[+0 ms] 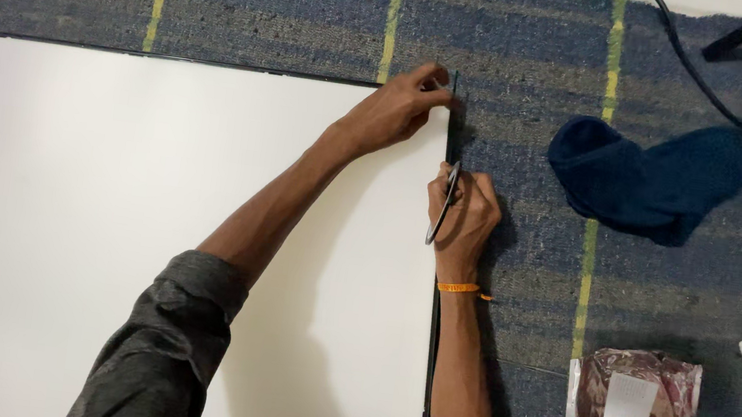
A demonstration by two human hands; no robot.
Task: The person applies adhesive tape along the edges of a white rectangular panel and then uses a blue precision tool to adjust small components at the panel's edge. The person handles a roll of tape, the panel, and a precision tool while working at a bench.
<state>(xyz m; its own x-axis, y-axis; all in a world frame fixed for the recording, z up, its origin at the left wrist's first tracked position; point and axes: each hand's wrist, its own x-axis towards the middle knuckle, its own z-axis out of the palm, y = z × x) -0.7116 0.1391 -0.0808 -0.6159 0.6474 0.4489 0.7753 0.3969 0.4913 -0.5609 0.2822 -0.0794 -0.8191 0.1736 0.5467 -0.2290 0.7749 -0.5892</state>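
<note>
Head view: left hand pinched the far right corner of a large white board lying on the blue woven rug; right hand, fingers closed around a thin dark-handled tool, pressed along the board's right edge. Risked a slip off that edge into the pinching fingers, should pressure waver.
</note>
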